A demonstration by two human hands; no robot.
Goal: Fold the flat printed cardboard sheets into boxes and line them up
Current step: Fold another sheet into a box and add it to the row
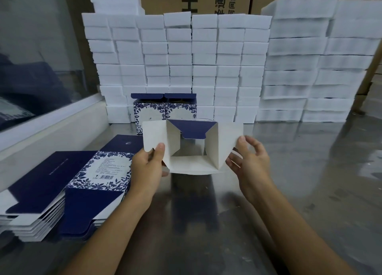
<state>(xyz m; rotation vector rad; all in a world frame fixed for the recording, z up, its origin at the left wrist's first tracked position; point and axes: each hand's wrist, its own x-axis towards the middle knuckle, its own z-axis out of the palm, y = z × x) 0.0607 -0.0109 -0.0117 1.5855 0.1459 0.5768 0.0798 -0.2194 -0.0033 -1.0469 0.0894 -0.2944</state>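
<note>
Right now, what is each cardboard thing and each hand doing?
Half-made box: opened into a tube, end flaps unfolded, held in the air.
Left hand: pinches the left flap.
Right hand: fingers touch the right flap.
Flat sheets: stacked.
Finished boxes: upright, side by side.

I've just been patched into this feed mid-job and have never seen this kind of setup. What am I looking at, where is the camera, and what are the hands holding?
There is no machine here: a person works bare-handed, filmed by one wide-angle camera on their head, looking down. The left hand pinches a white flap of a half-opened box, seen from its open end. The right hand touches the opposite flap with loosely spread fingers. On the shiny metal table lie a stack of flat printed sheets at left and two folded boxes side by side behind. White foam blocks are piled at the back.
</note>
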